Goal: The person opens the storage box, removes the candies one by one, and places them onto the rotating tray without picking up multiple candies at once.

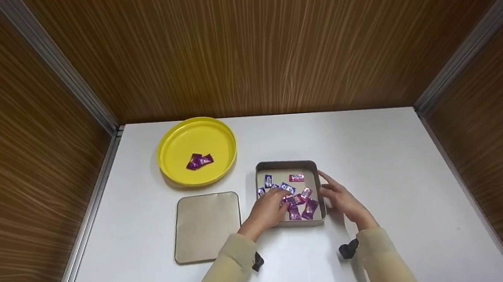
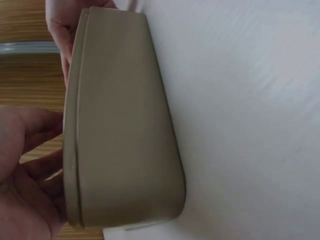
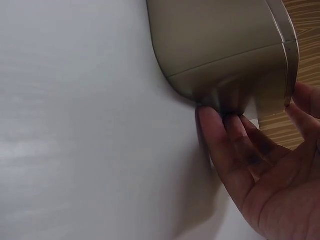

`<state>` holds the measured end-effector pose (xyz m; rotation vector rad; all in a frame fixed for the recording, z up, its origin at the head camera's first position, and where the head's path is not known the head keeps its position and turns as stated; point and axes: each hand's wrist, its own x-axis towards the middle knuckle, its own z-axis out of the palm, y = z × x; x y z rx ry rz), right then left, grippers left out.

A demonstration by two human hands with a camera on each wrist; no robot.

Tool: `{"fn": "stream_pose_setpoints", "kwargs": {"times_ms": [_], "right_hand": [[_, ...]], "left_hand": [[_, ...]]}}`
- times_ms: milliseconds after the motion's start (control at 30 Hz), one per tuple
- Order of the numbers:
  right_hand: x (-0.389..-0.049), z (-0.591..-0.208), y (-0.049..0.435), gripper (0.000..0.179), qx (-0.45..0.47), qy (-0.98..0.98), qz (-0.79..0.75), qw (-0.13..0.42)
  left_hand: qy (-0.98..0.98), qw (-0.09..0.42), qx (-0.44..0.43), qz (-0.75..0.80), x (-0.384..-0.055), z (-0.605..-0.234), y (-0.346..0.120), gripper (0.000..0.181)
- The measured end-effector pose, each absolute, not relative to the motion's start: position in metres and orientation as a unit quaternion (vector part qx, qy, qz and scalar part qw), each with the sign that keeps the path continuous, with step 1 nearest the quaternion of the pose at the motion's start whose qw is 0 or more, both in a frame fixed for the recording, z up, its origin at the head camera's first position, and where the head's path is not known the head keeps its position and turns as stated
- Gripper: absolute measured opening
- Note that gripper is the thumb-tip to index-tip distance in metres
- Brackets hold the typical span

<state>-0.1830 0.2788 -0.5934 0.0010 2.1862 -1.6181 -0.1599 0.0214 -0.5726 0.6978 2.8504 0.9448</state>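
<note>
A square metal tin (image 1: 292, 224) holds several wrapped candies, among them a pink candy (image 1: 296, 178), a blue candy (image 1: 268, 181) and a purple candy (image 1: 310, 209). My left hand (image 1: 267, 208) reaches over the near left side into the tin, fingers bent down among the candies. Its fingertips are hidden, also behind the tin wall (image 2: 125, 120) in the left wrist view, so a grasp cannot be made out. My right hand (image 1: 344, 201) touches the tin's right side from outside, its fingers (image 3: 215, 130) against the wall and thumb near the rim.
Back left stands a round yellow tray (image 1: 199, 180) with a few purple candies (image 1: 200, 161) in it. A flat square metal lid (image 1: 206, 228) lies on the white table (image 1: 390, 158), left of the tin. Wood-patterned panels (image 1: 262, 47) enclose the back and sides.
</note>
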Motion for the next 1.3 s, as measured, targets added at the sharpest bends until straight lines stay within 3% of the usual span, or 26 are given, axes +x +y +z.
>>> {"fn": "stream_pose_setpoints", "kwargs": {"times_ms": [667, 900, 1300], "right_hand": [[-0.18, -0.595, 0.277, 0.058, -0.002, 0.791, -0.579, 0.198], [-0.18, -0.595, 0.278, 0.057, 0.009, 0.792, -0.576, 0.202], [-0.18, -0.595, 0.276, 0.058, 0.012, 0.789, -0.581, 0.199]], "left_hand": [[0.944, 0.058, 0.259, 0.195, -0.167, -0.584, 0.037, 0.039], [0.942, 0.091, 0.27, 0.177, -0.167, -0.584, 0.037, 0.037], [0.946, 0.057, 0.259, 0.185, -0.168, -0.588, 0.037, 0.026]]}}
